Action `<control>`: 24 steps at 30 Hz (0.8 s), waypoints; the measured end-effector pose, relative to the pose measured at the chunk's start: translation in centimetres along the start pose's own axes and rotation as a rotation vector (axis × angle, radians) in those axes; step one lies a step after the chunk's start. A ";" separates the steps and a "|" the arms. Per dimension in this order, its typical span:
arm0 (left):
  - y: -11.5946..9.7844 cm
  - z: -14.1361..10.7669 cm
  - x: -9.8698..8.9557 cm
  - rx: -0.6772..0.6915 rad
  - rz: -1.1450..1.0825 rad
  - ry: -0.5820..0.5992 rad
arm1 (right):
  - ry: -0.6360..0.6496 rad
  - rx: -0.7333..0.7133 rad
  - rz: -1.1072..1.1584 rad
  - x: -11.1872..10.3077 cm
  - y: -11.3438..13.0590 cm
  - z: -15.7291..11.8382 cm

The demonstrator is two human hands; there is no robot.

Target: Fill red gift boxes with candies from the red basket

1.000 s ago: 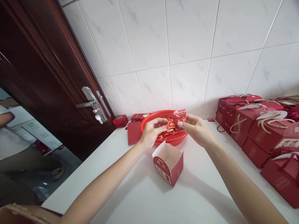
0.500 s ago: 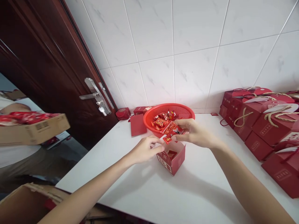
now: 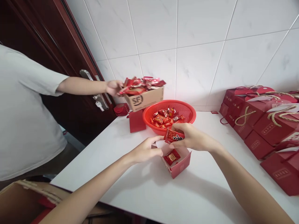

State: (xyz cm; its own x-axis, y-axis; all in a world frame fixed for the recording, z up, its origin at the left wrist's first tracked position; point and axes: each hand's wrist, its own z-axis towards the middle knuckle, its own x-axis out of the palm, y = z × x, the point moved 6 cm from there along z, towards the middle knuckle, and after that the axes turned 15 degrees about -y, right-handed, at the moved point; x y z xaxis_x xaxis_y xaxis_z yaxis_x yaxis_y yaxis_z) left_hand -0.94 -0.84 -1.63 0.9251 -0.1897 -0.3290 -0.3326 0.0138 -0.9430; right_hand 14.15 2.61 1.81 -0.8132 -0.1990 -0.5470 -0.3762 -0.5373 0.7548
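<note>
Where the table (image 3: 149,194) ends at lower left, an open carton (image 3: 40,193) stands nearest, with something red in it. Further in, the left hand (image 3: 144,151) has thumb and fingers at the left edge of a box (image 3: 182,167); whether it grips is unclear. The box stands on the table, top open, a sweet (image 3: 172,157) visible inside, so filling looks begun but not finished. The right hand (image 3: 193,138) pinches a red packet (image 3: 173,136) just above the opening, not yet let go.

Just beyond, a bowl (image 3: 192,119) holds many more sweets (image 3: 161,119), so stock remains. A red card (image 3: 137,123) lies left of it. Stacked at right, boxes with handles (image 3: 280,172) appear closed and probably done; their contents are hidden. At back left, a co-worker's hand (image 3: 114,88) is at an SF carton (image 3: 147,99) heaped with red packs.
</note>
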 end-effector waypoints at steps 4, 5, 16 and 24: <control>0.3 0.0 0.1 0.000 0.023 0.011 | 0.146 0.051 0.005 0.9 -0.7 -0.4; 0.3 0.0 0.0 0.002 0.029 0.006 | 0.160 0.059 0.002 0.8 -0.8 -0.5; 0.4 -0.1 0.6 0.009 -0.077 0.052 | 0.211 -0.083 0.069 1.1 2.1 -1.8; 1.3 -0.5 0.2 -0.078 0.063 0.028 | 0.227 0.041 -0.450 -0.4 0.5 -2.0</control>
State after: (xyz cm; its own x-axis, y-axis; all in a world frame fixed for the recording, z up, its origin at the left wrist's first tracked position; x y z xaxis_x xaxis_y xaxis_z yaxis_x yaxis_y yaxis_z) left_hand -1.33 -1.31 -2.92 0.8967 -0.2185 -0.3849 -0.4042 -0.0499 -0.9133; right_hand 15.19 0.73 1.71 -0.4506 -0.1309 -0.8831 -0.6880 -0.5794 0.4370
